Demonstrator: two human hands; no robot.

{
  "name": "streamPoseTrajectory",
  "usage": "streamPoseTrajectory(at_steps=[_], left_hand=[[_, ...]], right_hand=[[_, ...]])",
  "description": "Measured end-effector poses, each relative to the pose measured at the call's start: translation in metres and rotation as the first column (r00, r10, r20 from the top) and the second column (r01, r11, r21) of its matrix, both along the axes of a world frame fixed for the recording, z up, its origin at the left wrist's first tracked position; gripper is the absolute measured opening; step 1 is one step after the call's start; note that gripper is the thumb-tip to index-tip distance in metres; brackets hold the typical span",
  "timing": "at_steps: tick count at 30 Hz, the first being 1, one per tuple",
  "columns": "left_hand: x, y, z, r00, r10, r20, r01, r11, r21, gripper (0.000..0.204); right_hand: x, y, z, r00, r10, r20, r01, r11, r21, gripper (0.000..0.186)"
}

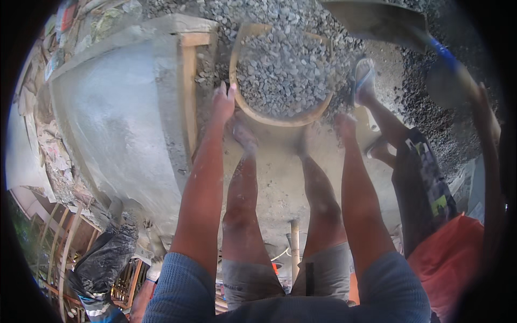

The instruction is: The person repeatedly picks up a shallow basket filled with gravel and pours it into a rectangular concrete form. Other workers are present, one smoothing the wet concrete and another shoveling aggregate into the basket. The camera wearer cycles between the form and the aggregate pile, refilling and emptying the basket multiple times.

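A round tan-rimmed basin (241, 102) holds grey gravel (285, 67) in front of my bare feet. My left hand (224, 98) grips the left side of its rim, fingers at the edge. My right hand (344, 126) is low beside the right side of the rim, just outside it; its fingers are blurred, so I cannot tell whether they hold it. Above and right of the basin, a shovel (377, 20) with a dark blade and blue shaft is raised in a co-worker's hand (479, 97).
A co-worker's sandalled foot (365, 81) stands right of the basin, near loose gravel (420, 107). A smooth concrete slab with a wooden edge (118, 118) lies left. A second person (107, 264) is at the lower left, near bamboo strips (70, 242).
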State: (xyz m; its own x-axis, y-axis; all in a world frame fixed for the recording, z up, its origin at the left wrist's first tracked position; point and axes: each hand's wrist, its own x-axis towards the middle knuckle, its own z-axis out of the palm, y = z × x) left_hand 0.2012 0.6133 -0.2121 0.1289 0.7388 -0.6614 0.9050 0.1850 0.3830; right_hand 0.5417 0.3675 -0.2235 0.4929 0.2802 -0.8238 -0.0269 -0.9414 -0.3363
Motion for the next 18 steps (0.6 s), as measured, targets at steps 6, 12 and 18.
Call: streamPoseTrajectory(at_steps=[6, 12, 18], left_hand=[[0.018, 0.053, -0.169, 0.745, 0.528, 0.407, -0.472, 0.849, -0.239, 0.034], [0.028, 0.050, -0.138, 0.672, 0.600, 0.434, -0.340, 0.771, -0.538, 0.027], [0.024, -0.051, -0.107, 0.871, 0.339, 0.354, -0.331, 0.940, -0.085, 0.035]], right_hand=[[0.049, 0.060, -0.199, 0.794, -0.291, -0.533, 0.511, 0.795, 0.327, 0.060], [-0.007, 0.093, -0.122, 0.739, -0.470, -0.483, 0.647, 0.696, 0.312, 0.057], [-0.018, 0.037, -0.096, 0.759, -0.459, -0.462, 0.643, 0.636, 0.426, 0.050]])
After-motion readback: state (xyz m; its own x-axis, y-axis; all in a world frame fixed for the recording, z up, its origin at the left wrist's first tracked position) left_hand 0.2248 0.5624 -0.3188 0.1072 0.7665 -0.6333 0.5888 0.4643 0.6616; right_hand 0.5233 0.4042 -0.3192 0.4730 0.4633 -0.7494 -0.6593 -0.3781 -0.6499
